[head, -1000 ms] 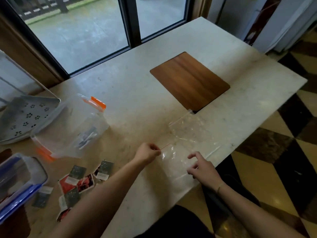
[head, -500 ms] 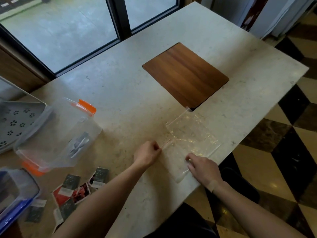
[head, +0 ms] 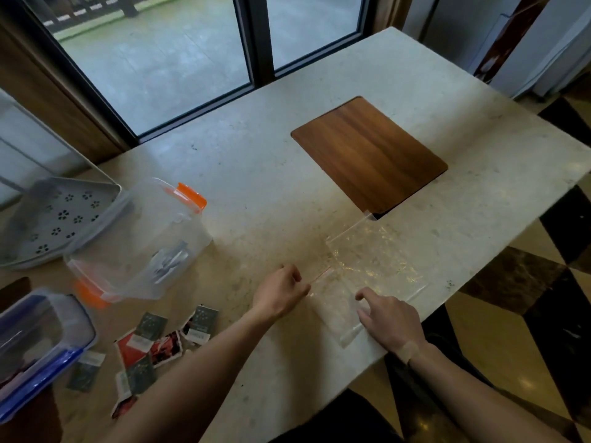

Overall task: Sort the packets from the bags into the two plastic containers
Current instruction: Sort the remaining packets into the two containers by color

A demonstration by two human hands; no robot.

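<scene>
Head view: left hand (head: 281,294) pinches the clear bag (head: 367,276) (red-striped edge); right hand (head: 388,318) presses it, fingers spread.

No text, brand, number or sign can be read anywhere in the view. White label strips are seen on the small dark grey and red foil packets (head: 145,342) scattered on the pale stone tabletop (head: 256,174), but whatever is printed on them is too small and blurred to be made out. Nothing legible is carried by the clear plastic container with orange clips (head: 140,241) or the clear plastic container with a blue rim (head: 48,353).
</scene>
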